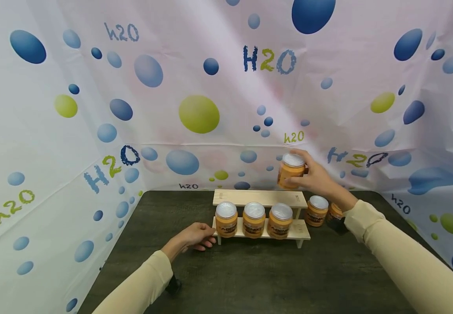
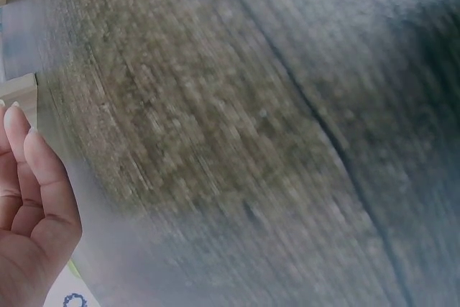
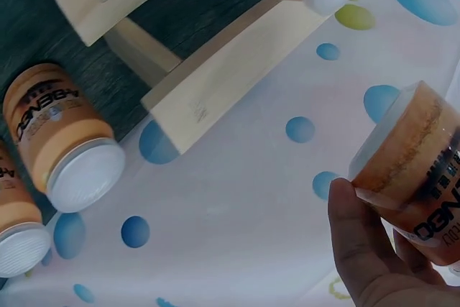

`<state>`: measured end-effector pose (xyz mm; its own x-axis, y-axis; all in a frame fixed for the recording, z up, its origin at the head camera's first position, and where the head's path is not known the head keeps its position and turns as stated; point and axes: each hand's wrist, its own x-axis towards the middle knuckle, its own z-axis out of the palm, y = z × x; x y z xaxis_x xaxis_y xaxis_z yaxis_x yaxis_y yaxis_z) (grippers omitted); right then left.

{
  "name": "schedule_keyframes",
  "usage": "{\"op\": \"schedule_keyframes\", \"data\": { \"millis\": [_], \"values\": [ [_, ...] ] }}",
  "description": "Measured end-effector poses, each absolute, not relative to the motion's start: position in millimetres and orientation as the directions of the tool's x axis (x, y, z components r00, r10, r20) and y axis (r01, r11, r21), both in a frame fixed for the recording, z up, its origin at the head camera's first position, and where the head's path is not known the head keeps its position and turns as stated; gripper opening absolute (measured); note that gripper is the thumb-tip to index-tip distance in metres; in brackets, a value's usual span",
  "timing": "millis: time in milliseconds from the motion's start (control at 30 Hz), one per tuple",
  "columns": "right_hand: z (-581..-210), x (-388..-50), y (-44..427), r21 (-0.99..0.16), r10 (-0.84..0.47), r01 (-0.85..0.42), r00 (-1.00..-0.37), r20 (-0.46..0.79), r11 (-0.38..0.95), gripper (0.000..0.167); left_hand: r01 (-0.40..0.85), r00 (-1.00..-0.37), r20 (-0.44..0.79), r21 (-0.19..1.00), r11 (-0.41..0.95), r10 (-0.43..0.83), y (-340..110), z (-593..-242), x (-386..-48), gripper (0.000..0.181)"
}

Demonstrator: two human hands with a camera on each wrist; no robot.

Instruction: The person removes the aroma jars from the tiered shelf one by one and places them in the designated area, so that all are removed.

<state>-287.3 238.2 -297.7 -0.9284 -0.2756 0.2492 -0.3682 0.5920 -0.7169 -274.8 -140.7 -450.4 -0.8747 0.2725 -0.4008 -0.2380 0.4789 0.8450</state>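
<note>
My right hand [image 1: 314, 176] grips an orange jar [image 1: 290, 172] with a silvery-white lid, held upright above the right end of the upper step of a two-step wooden stand [image 1: 259, 197]. In the right wrist view, fingers and thumb close round the jar [image 3: 424, 177]. Three matching jars stand in a row on the lower step: a left one [image 1: 226, 220], a middle one [image 1: 254, 221] and a right one [image 1: 280, 222]. At the left end of that step my left hand [image 1: 192, 237] pinches the board's edge; its thumb is hidden in the left wrist view.
Right of the stand, two more orange jars, one nearer [image 1: 316, 211] and one partly behind the right forearm [image 1: 335, 212], stand on the dark wood-grain table [image 1: 230, 279]. A white sheet [image 1: 163, 117] printed with blue and green spots hangs behind and along the sides.
</note>
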Motion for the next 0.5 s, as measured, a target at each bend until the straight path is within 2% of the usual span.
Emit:
{"op": "schedule_keyframes", "data": {
  "millis": [500],
  "values": [
    [-306,-275,269,-0.715,-0.250,-0.354,-0.935,0.252,0.603,0.089,-0.223,-0.873,-0.389,0.856,0.466,0.295,-143,-450,-273,0.030]
  ]
}}
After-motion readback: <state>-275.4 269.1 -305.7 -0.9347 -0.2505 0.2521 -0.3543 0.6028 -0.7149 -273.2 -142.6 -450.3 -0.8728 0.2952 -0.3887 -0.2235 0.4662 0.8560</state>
